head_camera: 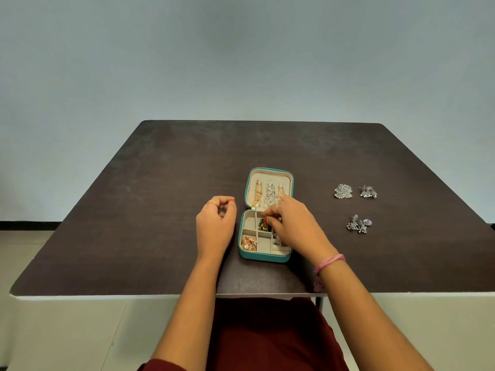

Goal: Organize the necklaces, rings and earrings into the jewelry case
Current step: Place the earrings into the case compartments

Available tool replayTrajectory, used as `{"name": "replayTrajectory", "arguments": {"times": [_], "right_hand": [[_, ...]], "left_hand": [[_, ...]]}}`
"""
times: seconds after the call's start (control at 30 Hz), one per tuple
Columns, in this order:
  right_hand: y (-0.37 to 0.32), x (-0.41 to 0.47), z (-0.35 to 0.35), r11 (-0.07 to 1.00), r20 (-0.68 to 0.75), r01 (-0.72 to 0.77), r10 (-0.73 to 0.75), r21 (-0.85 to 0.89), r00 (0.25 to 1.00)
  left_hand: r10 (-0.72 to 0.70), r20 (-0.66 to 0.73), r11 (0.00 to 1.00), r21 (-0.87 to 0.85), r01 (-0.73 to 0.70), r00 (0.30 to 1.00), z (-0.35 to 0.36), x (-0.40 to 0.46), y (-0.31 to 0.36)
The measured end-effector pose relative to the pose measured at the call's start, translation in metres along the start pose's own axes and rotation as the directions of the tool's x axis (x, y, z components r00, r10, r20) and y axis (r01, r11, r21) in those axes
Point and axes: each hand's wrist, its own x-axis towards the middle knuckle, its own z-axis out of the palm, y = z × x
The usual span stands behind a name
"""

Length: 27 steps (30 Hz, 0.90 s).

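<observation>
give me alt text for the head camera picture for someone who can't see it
A person's right hand reaches into an open teal jewelry case on a dark table, fingers at green-and-gold earrings. The left hand rests beside it; silver earrings lie right.

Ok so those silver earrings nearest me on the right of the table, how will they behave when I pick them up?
The silver earrings look like dangly clusters with small beads, so they will probably flop and swing instead of staying rigid. The two lie touching, so they may snag together. They seem small, so likely light, and unlikely to roll.

Teal jewelry case (pixel 242 246) lies open, necklaces (pixel 270 195) in its lid, silver earrings (pixel 360 225) loose well right
</observation>
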Motion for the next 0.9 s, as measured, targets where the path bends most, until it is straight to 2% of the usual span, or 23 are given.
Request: {"name": "replayTrajectory", "arguments": {"times": [0.1, 0.27, 0.43, 0.7, 0.8, 0.9], "right_hand": [[0.008, -0.001, -0.005, 0.998, -0.035, 0.004, -0.002, 0.06, 0.999], [0.031, -0.009, -0.025, 0.992, -0.186, -0.005, 0.027, 0.123, 0.982], [0.066, -0.023, -0.045, 0.979, -0.257, -0.049, 0.1, 0.197, 0.961], [0.131, -0.04, -0.067, 0.949, -0.286, -0.172, 0.247, 0.264, 0.926], [0.156, -0.045, -0.069, 0.929, -0.308, -0.186, 0.288, 0.32, 0.907], [0.176, -0.051, -0.065, 0.907, -0.27, -0.187, 0.3, 0.377, 0.915]], "left_hand": [[-0.011, -0.009, 1.0, -0.029, 0.011, 1.0, 0.0, 0.001, -0.001], [-0.056, -0.032, 0.989, -0.141, 0.051, 0.998, -0.003, 0.003, 0.005], [0.049, -0.007, 0.985, -0.166, -0.05, 0.999, 0.003, -0.002, 0.03], [0.169, 0.165, 0.958, -0.257, -0.123, 0.972, 0.042, -0.02, 0.082], [0.194, 0.287, 0.956, -0.272, -0.114, 0.938, 0.068, -0.032, 0.092], [0.195, 0.416, 0.966, -0.236, -0.102, 0.888, 0.101, -0.042, 0.09]]}}
